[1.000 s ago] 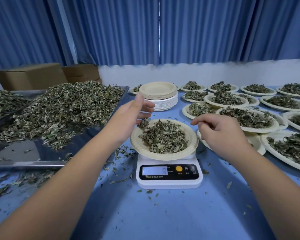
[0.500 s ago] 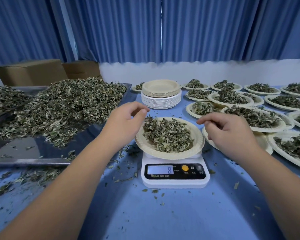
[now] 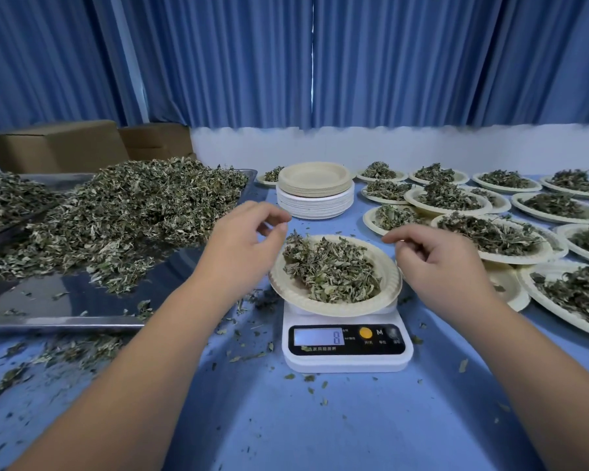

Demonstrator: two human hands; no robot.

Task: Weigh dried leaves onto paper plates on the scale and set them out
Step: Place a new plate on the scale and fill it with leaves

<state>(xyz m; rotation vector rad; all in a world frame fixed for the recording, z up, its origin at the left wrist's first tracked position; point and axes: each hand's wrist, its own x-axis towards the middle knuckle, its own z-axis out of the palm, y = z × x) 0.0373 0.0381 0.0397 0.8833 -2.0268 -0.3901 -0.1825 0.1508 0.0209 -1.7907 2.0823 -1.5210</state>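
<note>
Reading on the scale (image 3: 347,348) has climbed to 8 — left hand (image 3: 249,243) has sunk to nine o'clock of the paper plate (image 3: 334,309), right hand (image 3: 436,256) at three, both hands loosely curled, empty. Its dried leaves (image 3: 330,270) look ready to set out.

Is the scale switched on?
On. The display on the scale is lit and reads 8.

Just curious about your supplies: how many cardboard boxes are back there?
2. One larger box at the far left behind the leaf pile, a second box just right of it. Others may be hidden.
</note>
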